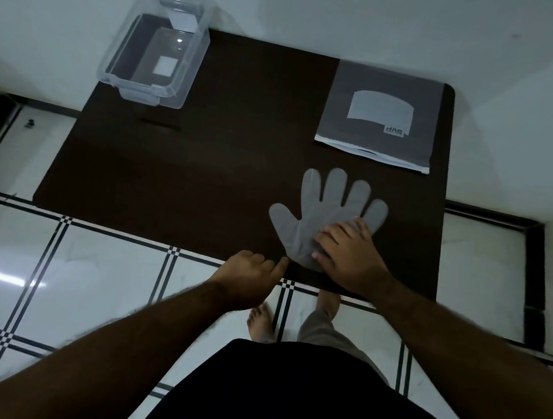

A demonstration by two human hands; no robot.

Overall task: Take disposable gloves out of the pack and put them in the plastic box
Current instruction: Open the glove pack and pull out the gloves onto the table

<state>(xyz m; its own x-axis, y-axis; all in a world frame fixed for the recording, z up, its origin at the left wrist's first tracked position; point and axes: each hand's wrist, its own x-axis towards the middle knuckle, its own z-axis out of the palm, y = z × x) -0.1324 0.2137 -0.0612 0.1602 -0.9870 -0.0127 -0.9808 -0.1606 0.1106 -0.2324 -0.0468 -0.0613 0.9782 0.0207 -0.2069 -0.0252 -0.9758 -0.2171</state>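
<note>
My right hand (349, 252) lies flat on the palm area of a translucent disposable glove (333, 212), fingers spread, pressing it to the dark table (204, 166); it grasps nothing. My left hand (249, 273) is loosely curled at the table's near edge, its fingertip touching the glove's cuff corner, holding nothing. The glove lies spread flat, fingers pointing away from me. The pack (380, 114) sits just beyond it. The clear plastic box (155, 49) stands open at the far left corner, well apart.
</note>
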